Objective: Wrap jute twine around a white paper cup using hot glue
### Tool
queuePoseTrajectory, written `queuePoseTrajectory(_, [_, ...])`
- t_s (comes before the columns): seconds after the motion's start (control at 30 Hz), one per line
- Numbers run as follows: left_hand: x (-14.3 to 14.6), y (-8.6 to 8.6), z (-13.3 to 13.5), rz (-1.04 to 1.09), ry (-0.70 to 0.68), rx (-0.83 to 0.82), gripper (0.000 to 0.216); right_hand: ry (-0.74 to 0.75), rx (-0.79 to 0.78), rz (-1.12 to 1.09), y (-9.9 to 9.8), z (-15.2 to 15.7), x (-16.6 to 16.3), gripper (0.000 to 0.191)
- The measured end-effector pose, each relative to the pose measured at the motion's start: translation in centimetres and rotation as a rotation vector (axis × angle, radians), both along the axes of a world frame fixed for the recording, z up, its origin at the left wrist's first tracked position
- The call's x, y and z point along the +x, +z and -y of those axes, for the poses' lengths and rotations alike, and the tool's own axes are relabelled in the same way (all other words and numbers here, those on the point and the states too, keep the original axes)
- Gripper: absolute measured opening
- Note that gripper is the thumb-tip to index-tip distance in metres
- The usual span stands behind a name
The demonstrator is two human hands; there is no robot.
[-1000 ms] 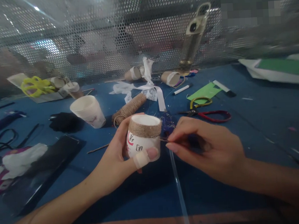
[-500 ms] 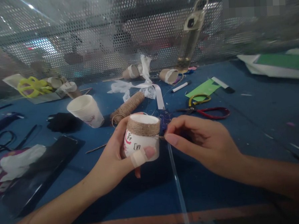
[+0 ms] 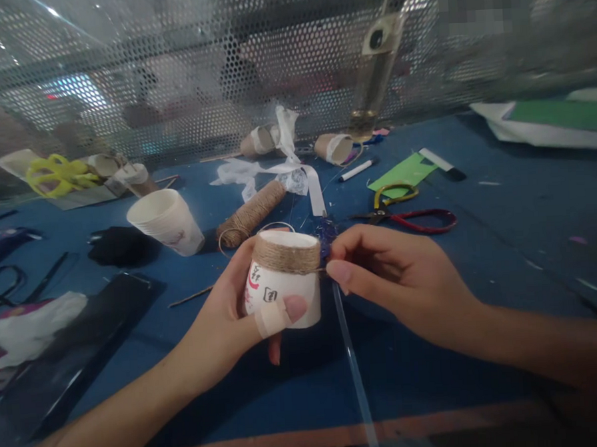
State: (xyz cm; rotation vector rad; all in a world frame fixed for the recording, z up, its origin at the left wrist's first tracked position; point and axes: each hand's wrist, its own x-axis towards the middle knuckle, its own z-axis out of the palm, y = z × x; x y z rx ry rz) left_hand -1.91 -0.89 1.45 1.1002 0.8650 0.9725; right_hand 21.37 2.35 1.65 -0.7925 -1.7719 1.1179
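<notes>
My left hand [image 3: 233,313] is wrapped round a small white paper cup [image 3: 282,288], its bandaged thumb across the front. A band of brown twine [image 3: 286,254] circles the top of the cup. My right hand [image 3: 396,278] is beside the cup's right edge, fingers pinched on the twine strand right where it meets the cup. A spool of the same twine [image 3: 250,214] lies on the blue table just behind the cup.
Another white paper cup [image 3: 164,220] lies tipped at the left. Red-handled and yellow-handled pliers [image 3: 408,211] lie to the right, with green paper [image 3: 406,171] and a marker [image 3: 356,170] behind. Yellow scissors [image 3: 56,173] are far left. A perforated metal screen [image 3: 195,75] closes the back.
My right hand has drawn closer to the cup, pinching the twine against its right side. The cup has turned slightly in my left hand.
</notes>
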Motion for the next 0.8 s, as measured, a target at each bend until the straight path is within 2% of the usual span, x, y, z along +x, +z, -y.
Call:
queuePoseTrajectory(0.5, [0.19,0.22,0.17,0.022,-0.036,-0.017,0.076,0.037,-0.039,-0.028,-0.17,0.05,0.17,0.013])
queuePoseTrajectory(0.6, [0.24,0.31,0.24,0.008,-0.013,-0.040,0.079,0.036,-0.036,-0.017,-0.21,0.12,0.12,0.013])
queuePoseTrajectory(0.8, [0.05,0.11,0.21,0.015,-0.063,-0.033,0.083,0.031,-0.052,-0.030,-0.19,0.20,-0.07,0.015])
